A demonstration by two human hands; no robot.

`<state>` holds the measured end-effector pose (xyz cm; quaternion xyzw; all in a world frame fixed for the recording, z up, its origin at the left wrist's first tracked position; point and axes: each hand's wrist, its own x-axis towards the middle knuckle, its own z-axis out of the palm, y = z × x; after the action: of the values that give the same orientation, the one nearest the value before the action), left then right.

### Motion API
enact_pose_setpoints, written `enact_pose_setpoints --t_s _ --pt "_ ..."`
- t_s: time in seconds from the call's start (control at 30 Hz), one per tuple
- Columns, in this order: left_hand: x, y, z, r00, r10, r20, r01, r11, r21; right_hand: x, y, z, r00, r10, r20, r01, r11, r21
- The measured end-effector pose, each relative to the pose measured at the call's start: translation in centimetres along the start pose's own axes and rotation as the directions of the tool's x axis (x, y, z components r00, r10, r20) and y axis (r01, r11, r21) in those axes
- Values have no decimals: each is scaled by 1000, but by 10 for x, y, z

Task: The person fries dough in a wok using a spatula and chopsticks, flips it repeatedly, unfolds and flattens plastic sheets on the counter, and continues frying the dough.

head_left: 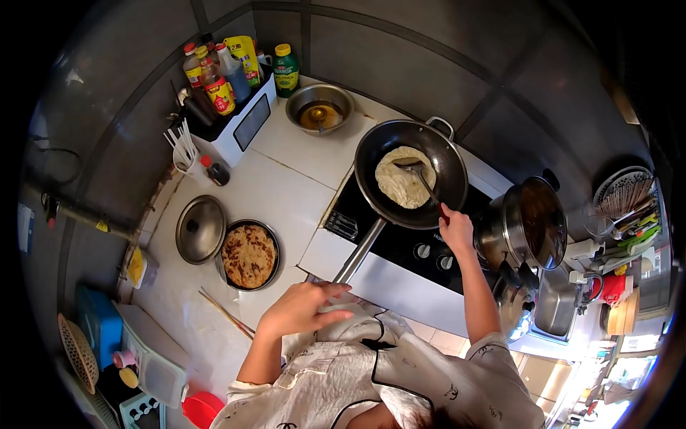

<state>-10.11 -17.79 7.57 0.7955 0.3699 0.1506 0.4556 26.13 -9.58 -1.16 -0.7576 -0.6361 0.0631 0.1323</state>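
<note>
A pale flatbread [401, 187] lies in a dark wok [446, 175] on the black stovetop. My right hand [455, 229] is closed around the handle of a spatula [424, 182], whose blade rests on the flatbread's upper right part. The wok's long metal handle [363, 250] points down and left toward me. Just beyond its end, my left hand [306, 307] is held with fingers and thumb apart, gripping nothing; whether a fingertip touches the handle I cannot tell. A browned flatbread [249, 254] lies in a round dark pan on the white counter to the left.
Beside that pan is a metal lid [201, 229], with chopsticks [226, 312] below. A steel bowl [319, 109] of oily liquid with a ladle stands behind. Condiment bottles [214, 82] crowd the back left. Right of the stove are a large pot [520, 222] and a sink [556, 304].
</note>
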Motion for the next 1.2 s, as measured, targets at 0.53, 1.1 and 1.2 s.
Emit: enact_pose_setpoints --t_s 0.53,1.1,1.2 --pt "6 -6 2 999 -13 34 12 1000 25 -14 -35 -10 998 -60 30 59 997 58" --pt "2 -15 8 1000 -18 22 18 1000 -14 -42 -24 -33 995 34 92 -65 931 360" --pt "0 -15 8 1000 -26 9 26 1000 -15 -49 -11 -42 996 65 55 -79 946 313"
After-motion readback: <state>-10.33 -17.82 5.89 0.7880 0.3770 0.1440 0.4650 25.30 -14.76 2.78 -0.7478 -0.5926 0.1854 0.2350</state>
